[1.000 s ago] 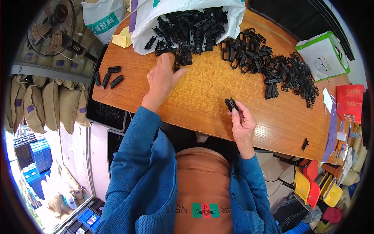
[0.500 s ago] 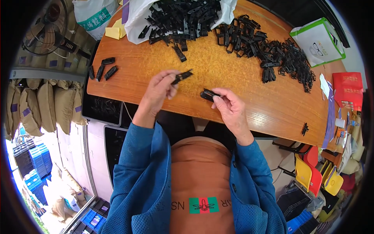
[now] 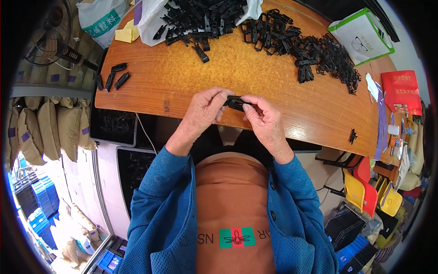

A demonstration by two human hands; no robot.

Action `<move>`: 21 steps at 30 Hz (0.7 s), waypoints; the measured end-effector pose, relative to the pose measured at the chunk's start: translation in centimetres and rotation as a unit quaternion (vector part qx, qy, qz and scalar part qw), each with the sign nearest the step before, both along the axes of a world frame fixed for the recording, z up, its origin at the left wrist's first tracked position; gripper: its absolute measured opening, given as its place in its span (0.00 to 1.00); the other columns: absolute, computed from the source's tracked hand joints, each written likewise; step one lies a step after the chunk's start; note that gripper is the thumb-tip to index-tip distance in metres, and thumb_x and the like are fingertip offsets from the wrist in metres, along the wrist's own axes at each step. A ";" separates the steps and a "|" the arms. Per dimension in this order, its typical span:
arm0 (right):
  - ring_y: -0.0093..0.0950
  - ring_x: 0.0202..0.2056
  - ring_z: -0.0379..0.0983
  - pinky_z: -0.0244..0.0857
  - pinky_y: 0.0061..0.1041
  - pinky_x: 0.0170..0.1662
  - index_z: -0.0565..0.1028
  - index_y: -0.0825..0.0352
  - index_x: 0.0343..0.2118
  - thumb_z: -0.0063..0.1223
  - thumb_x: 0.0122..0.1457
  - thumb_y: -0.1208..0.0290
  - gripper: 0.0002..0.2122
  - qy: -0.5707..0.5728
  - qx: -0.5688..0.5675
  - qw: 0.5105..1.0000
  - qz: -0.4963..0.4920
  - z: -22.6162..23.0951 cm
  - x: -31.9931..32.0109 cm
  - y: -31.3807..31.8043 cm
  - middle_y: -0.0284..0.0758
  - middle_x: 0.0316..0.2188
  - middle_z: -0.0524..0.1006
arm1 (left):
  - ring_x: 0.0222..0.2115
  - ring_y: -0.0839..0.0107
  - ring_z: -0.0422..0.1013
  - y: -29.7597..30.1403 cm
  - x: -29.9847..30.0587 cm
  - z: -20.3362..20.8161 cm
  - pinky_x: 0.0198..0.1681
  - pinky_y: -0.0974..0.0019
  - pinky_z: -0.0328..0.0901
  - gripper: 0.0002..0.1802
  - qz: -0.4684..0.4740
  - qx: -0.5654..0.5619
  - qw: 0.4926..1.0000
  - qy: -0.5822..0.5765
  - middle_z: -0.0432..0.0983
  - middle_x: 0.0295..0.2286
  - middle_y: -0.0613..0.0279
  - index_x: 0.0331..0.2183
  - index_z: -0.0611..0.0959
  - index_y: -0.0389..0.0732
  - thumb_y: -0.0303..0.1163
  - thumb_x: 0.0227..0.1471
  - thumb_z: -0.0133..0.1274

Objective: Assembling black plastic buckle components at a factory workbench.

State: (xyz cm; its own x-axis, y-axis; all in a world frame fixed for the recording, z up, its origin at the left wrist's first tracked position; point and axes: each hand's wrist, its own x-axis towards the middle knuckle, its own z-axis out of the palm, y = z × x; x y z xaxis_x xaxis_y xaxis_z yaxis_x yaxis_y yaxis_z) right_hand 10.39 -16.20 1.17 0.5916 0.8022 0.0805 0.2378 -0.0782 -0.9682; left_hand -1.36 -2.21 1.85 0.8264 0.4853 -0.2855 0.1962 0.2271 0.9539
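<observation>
Both hands (image 3: 205,112) (image 3: 266,127) are closed on black clips (image 3: 236,104) above a wooden counter (image 3: 164,82). Loose clips (image 3: 315,54) are heaped behind; brown sacks (image 3: 67,128) are lined up at left.

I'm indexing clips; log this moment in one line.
left hand: pinching black parts | right hand: pinching them too | place: above wooden table

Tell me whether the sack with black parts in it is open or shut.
Open: the sack gapes on its near side, with black parts heaped in its mouth and out onto the table.
</observation>
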 end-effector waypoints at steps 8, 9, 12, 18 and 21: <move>0.17 0.24 0.70 0.64 0.15 0.26 0.75 0.71 0.36 0.52 0.55 0.82 0.06 -0.135 -0.007 0.990 -0.027 -0.3 1.1 -1.1 0.32 0.24 0.73 | 0.17 0.84 0.63 -2.2 1.4 -1.5 0.19 0.79 0.58 0.15 0.003 0.144 0.989 -0.017 0.67 0.20 0.70 0.39 0.79 0.36 0.37 0.61 0.44; 0.17 0.24 0.70 0.64 0.16 0.26 0.75 0.71 0.36 0.52 0.56 0.82 0.06 -0.126 -0.008 0.992 -0.031 -0.4 1.2 -1.3 0.31 0.24 0.73 | 0.17 0.83 0.63 -2.4 1.8 -1.6 0.20 0.78 0.59 0.14 0.006 0.207 0.978 -0.031 0.68 0.20 0.69 0.39 0.79 0.35 0.35 0.61 0.44; 0.16 0.25 0.69 0.64 0.15 0.27 0.75 0.70 0.37 0.52 0.57 0.80 0.06 -0.061 -0.021 0.997 -0.043 -0.7 1.8 -2.3 0.29 0.25 0.73 | 0.23 0.70 0.68 -2.8 2.8 -1.7 0.25 0.71 0.62 0.12 -0.008 0.247 0.968 -0.027 0.71 0.24 0.58 0.39 0.78 0.34 0.31 0.59 0.45; 0.22 0.25 0.71 0.65 0.20 0.29 0.75 0.69 0.37 0.52 0.56 0.80 0.06 0.028 0.002 0.998 -0.050 -1.8 2.2 -3.1 0.35 0.25 0.73 | 0.30 0.61 0.74 -3.6 4.5 -2.1 0.32 0.66 0.67 0.15 -0.070 0.283 0.955 -0.043 0.75 0.31 0.50 0.45 0.73 0.35 0.28 0.55 0.50; 0.19 0.25 0.69 0.65 0.16 0.29 0.75 0.68 0.38 0.52 0.58 0.76 0.06 0.196 0.049 0.979 -0.030 -1.0 3.1 -4.2 0.30 0.25 0.70 | 0.31 0.68 0.73 -3.9 5.3 -2.2 0.34 0.68 0.67 0.21 -0.098 0.225 0.968 -0.057 0.75 0.31 0.55 0.49 0.70 0.37 0.28 0.53 0.53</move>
State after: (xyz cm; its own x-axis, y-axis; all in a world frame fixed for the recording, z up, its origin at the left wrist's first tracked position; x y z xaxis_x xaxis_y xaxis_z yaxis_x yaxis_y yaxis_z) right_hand 13.46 -20.38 0.13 0.6380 0.7650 -0.0880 -0.1558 0.0163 -0.9877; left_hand 3.97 -6.08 -0.37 0.9289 0.3699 0.0165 0.0810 -0.2465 0.9657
